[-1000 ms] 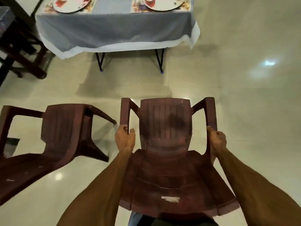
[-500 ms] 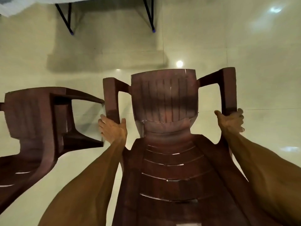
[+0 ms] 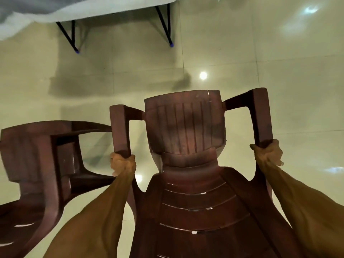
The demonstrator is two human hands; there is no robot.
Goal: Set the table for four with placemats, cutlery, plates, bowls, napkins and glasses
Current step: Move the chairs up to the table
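Chair [image 3: 186, 138] now nearer table [image 3: 111, 8], fingers [image 3: 122, 161] seemingly wrapping armrests

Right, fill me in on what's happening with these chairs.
A person is holding a brown plastic armchair with both hands: the left hand grips the end of one armrest, the right hand grips the other. The chair is tipped, its seat facing up at the camera. A second matching chair sits just to the left on the tiled floor. Ahead, only the cloth edge and black folding legs of the table show; its top is out of view.
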